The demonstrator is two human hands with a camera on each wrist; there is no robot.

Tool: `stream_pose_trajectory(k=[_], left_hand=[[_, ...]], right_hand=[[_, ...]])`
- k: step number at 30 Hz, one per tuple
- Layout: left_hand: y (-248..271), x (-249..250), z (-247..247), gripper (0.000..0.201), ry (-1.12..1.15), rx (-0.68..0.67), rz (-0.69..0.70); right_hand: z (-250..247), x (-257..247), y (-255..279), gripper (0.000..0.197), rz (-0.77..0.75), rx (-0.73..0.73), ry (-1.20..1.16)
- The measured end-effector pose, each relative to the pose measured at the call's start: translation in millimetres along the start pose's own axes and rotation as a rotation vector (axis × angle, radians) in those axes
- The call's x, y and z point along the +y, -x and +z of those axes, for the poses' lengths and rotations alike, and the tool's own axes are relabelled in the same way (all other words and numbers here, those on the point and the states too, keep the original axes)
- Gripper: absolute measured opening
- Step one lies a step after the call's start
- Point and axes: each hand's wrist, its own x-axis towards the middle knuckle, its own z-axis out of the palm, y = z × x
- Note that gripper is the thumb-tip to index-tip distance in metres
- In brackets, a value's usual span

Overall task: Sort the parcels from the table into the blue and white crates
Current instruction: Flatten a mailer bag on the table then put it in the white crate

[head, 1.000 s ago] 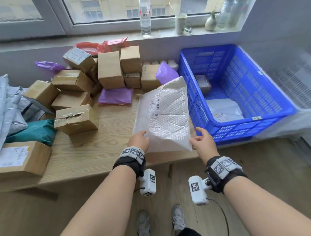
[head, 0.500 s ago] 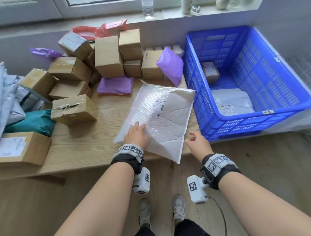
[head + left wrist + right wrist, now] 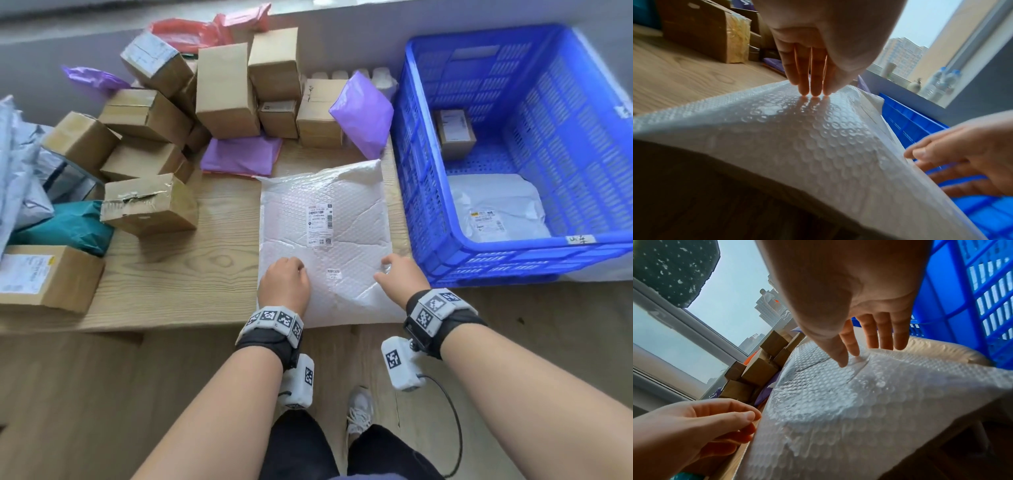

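At the near edge of the table, a white bubble mailer lies flat, label up, its near end overhanging the edge. The left hand presses down on its near-left part, fingers straight and together, tips on the bubbled surface. The right hand sits at the near-right edge, thumb on top, fingers straight and slightly spread beyond the edge. Just right of the mailer stands the blue crate, with a small box and a white parcel inside. Cardboard boxes and purple bags crowd the far side.
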Motion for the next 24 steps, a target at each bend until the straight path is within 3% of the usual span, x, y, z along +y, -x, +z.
stream_pose_trajectory(k=[5,9,15,20,24], left_hand=[[-27,-7,-10,0.026,0.080,0.072,-0.091],[-56,-17,-16,0.032,0.051,0.098,-0.170],[-86,-31,-16,0.034,-0.009,-0.012,-0.331],[-104,-43,-11,0.032,0.073,-0.100,-0.431],[-111,-49,-12,0.027,0.138,-0.138,-0.494]], right_hand=[[-8,-10,-14,0.043,-0.037,0.127,0.016],[-11,-25,-28,0.045,-0.020,0.134,0.016],[-8,-38,-47,0.038,0.130,0.180,0.044],[-3,-47,-58,0.039,0.246,0.265,0.055],[2,-45,-64,0.035,0.300,0.221,0.016]])
